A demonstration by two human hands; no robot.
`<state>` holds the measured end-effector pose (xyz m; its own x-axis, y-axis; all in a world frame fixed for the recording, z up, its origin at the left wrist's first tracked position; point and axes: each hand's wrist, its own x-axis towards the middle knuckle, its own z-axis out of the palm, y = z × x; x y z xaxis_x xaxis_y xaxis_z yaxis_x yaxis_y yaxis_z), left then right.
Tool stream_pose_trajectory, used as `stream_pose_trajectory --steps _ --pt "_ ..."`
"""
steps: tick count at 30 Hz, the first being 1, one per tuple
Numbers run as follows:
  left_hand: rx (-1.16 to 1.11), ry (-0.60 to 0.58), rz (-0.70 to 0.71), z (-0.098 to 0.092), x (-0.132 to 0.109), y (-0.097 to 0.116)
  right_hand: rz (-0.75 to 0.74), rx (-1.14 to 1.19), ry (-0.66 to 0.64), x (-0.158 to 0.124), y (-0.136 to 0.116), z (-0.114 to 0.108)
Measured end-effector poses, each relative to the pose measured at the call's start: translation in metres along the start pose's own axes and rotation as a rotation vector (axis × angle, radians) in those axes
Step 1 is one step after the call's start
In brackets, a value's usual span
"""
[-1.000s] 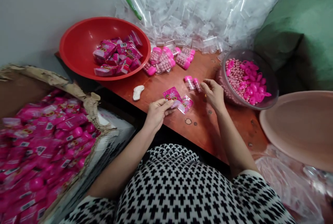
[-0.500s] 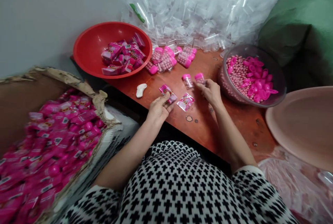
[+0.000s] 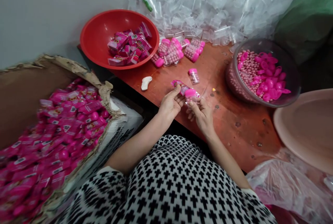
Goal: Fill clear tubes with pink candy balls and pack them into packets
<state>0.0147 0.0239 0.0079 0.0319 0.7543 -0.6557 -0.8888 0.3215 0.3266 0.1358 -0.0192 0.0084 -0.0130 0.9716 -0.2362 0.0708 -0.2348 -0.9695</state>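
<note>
My left hand (image 3: pixel 170 105) is closed on a pink printed wrapper (image 3: pixel 179 86), pinched between thumb and fingers. My right hand (image 3: pixel 204 115) grips a small clear jar (image 3: pixel 190 96) with a pink lid and pink beads inside. The jar is up against the wrapper, between both hands, over the table's near edge. Whether it is inside the wrapper I cannot tell. Just beyond the hands, a second pink-lidded jar (image 3: pixel 194 76) stands on the table. Further back lies a cluster of similar filled jars (image 3: pixel 173 53).
A red bowl (image 3: pixel 91 47) holds pink packets. At right is a bowl (image 3: pixel 231 80) of pink beads and pink scoop-like pieces. Clear empty containers (image 3: pixel 215 23) are heaped behind. A carton (image 3: pixel 23 106) of packets, a white lump (image 3: pixel 146 83), a pale round tray (image 3: pixel 307 123) and plastic film (image 3: pixel 283 179) surround the table.
My right hand has taken one of the two standing jars and brought it left to the wrapper in my left hand. The wrapper lying on the table no longer shows there.
</note>
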Motion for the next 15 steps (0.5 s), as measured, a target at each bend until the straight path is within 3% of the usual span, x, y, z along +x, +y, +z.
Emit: stream_pose_trajectory --steps 8,15 --pt "0.203 -0.140 0.051 -0.003 -0.003 0.002 -0.005 0.086 -0.068 0.002 0.004 -0.002" --pt "0.260 -0.220 0.055 0.001 -0.002 0.002 -0.134 -0.024 0.044 0.002 0.013 0.002"
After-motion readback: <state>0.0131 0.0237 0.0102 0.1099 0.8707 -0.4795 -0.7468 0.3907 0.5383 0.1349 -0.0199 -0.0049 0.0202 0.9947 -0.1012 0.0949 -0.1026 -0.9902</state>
